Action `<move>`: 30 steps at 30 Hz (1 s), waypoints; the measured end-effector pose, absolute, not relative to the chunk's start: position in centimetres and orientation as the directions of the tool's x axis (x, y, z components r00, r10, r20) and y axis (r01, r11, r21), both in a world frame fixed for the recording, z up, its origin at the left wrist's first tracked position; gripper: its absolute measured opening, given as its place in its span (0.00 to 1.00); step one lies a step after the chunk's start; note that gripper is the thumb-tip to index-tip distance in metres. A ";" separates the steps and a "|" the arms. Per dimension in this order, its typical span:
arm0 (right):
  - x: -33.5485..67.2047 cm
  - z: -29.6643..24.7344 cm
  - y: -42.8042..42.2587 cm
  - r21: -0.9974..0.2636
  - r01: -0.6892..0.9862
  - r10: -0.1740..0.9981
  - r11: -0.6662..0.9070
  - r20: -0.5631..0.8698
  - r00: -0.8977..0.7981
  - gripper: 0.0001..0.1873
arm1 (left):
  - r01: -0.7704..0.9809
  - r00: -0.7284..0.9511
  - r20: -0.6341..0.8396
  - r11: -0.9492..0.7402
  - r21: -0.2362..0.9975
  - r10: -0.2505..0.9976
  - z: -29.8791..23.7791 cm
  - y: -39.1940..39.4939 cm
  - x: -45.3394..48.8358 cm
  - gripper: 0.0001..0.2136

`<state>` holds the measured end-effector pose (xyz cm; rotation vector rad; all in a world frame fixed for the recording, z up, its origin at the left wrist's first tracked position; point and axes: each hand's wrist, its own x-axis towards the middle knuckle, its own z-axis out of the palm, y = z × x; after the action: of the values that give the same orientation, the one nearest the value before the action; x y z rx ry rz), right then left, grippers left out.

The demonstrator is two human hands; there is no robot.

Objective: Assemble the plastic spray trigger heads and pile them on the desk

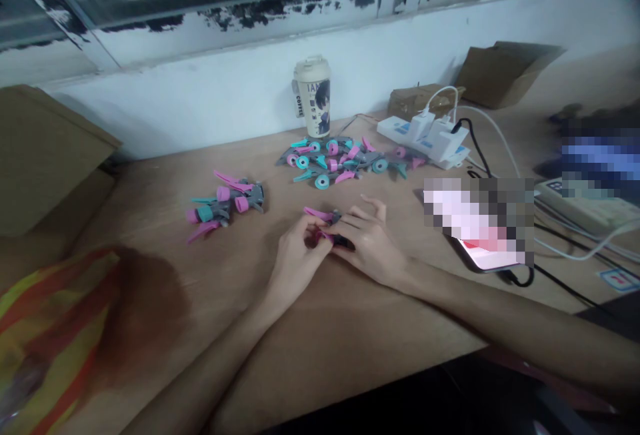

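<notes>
A small grey plastic piece with a pink lever is between my two hands above the table, mostly hidden by fingers. My left hand pinches it from the left. From the right, my right hand has its thumb and fingers closed around the same piece, one finger lifted away. Similar grey pieces with pink and teal levers and round caps lie in a small group to the left. A larger pile of such pieces sits beyond my hands.
A lidded coffee cup stands against the wall behind the pile. At right are a phone on a cable and a white power strip with plugs. Cardboard boxes stand at both sides; a yellow-and-orange bag is at lower left.
</notes>
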<state>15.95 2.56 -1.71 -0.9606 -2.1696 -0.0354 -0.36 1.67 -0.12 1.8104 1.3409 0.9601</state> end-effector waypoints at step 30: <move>16.9 -1.1 3.5 -0.367 0.752 0.749 0.547 0.616 -0.244 0.08 | 0.306 0.015 0.000 -0.004 0.952 1.000 1.4 3.2 -2.1 0.12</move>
<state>16.89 3.52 -1.13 -1.2103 -2.0049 -0.0053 -2.13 3.15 1.37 1.4429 1.4222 1.0362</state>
